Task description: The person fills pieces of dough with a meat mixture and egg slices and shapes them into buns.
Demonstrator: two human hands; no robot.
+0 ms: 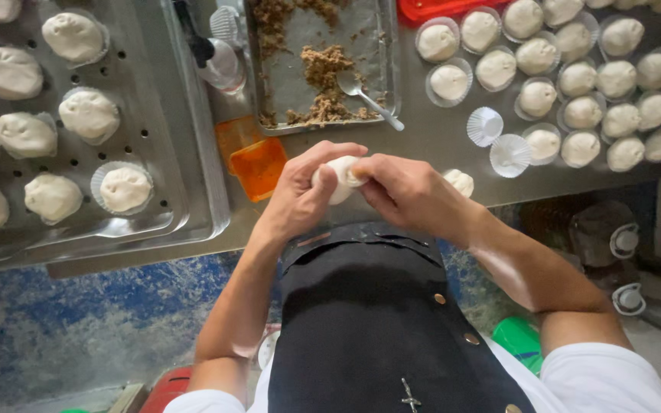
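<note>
Head view: both hands pinch a white dough ball (pixel 340 177) over the steel table (pixel 437 145) edge.
L hand (pixel 300 191) cups it from below, fingers wrapped tight; R hand (pixel 403 187) nips its top w/ thumb + fingertips. Filling tray (pixel 384 53) w/ spoon (pixel 369 98) just behind, paper-cupped buns (pixel 575 76) at right, perforated tray (pixel 147 115) w/ buns at left.

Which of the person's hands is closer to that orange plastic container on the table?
Left. The left hand grips the dough ball just right of the orange container; the right hand pinches the dough from its far side, farther away.
</note>
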